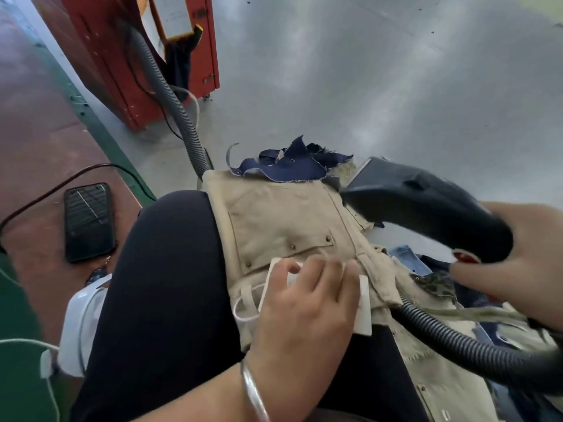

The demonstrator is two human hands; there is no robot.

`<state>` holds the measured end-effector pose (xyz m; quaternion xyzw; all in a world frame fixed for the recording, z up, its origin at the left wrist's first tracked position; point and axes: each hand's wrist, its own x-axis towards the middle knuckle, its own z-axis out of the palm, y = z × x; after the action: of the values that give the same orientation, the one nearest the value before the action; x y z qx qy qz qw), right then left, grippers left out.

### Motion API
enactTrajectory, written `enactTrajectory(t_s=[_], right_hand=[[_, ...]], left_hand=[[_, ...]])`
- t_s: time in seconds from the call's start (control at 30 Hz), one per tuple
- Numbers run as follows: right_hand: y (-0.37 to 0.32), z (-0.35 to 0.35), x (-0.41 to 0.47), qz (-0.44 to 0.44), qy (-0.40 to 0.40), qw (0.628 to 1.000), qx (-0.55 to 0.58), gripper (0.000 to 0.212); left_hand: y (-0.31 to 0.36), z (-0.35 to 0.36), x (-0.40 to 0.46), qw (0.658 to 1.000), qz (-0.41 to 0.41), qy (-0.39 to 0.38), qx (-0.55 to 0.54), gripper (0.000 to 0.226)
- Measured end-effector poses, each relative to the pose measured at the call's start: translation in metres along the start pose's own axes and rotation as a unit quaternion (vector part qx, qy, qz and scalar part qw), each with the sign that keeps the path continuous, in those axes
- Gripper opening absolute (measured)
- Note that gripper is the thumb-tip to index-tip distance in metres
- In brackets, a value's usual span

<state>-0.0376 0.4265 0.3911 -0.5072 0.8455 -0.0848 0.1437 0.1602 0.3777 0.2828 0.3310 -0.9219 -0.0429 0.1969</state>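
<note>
**Trainee:** Where is the garment, and how is it held?

**Instructor:** The beige garment [280,214] lies across the lap, over the dark trouser leg [167,284], pocket side up. The left hand [304,303] lies on top of a white card [364,303] with its fingers lightly bent, pressing the card and the cloth down near the waistband. The right hand [518,263] is wrapped round the handle of the black vacuum nozzle [426,202]. The nozzle mouth hangs just beside the far right edge of the garment.

**Trainee:** How should the pass be made?

**Instructor:** Keep the left hand flat so the cloth stays taut. Slack cloth is likely to be drawn into the nozzle mouth. Bring the mouth close to the surface and work along the seams and round the rivets [328,239], where loose threads tend to collect. Keep the card pinned, since suction could lift it.

**Trainee:** Any obstruction?

**Instructor:** The ribbed hose [457,339] crosses the near right part of the garment. Route it clear, or it may drag the cloth. The blue denim scraps [292,162] touch the far edge, so keep the nozzle off them.

**Trainee:** And the surroundings?

**Instructor:** A phone [88,222] lies on the floor to the left, well apart from the work. A red cabinet [137,56] stands beyond it.
</note>
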Motion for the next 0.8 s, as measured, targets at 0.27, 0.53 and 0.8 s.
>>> enactTrajectory(t_s=[0.27, 0.53, 0.8], right_hand=[[-0.041, 0.023, 0.011, 0.010, -0.089, 0.986, -0.137, 0.019], [-0.055, 0.027, 0.085, 0.023, -0.026, 0.998, -0.055, 0.012], [0.005, 0.003, 0.045, 0.060, 0.016, 0.997, 0.047, 0.014]], left_hand=[[0.008, 0.010, -0.011, 0.998, 0.034, 0.055, 0.016, 0.013], [0.005, 0.006, -0.008, 0.998, 0.043, 0.033, -0.023, 0.018], [-0.046, -0.032, 0.003, 0.994, -0.024, -0.110, 0.000, 0.043]])
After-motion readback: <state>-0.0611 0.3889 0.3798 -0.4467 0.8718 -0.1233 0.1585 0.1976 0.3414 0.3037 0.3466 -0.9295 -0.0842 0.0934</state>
